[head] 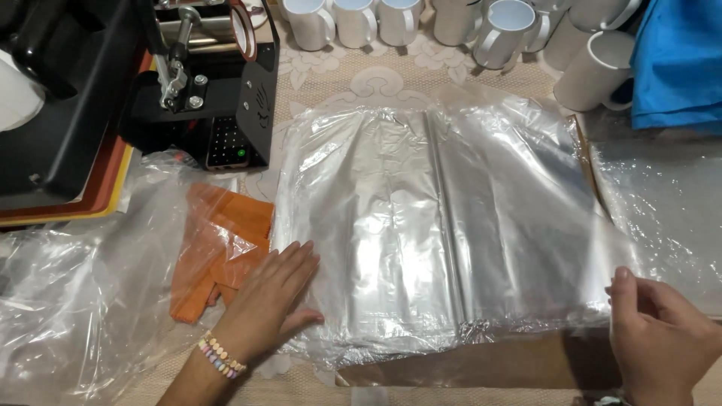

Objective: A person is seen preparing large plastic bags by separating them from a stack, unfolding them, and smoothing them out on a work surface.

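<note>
Left hand (274,289) lay flat, fingers spread, on the stack of clear plastic bags (444,225) mid-bench, right hand (658,331) pinched its lower right edge, orange cloth (222,248) just left, white mugs (451,22) behind.

Lying flat at centre: a wide stack of clear plastic bags (451,218), rectangular, silvery under the light, creased lengthwise, near edge overhanging a brown cardboard sheet (481,368). Sprawling at left: a loose, crumpled clear bag (83,301), partly covering orange cloth (226,248). Spreading at far right: more clear film (669,218), wrinkled. Glowing on the black press (248,98) up left: a small dark control panel (226,143) with a green light.
</note>
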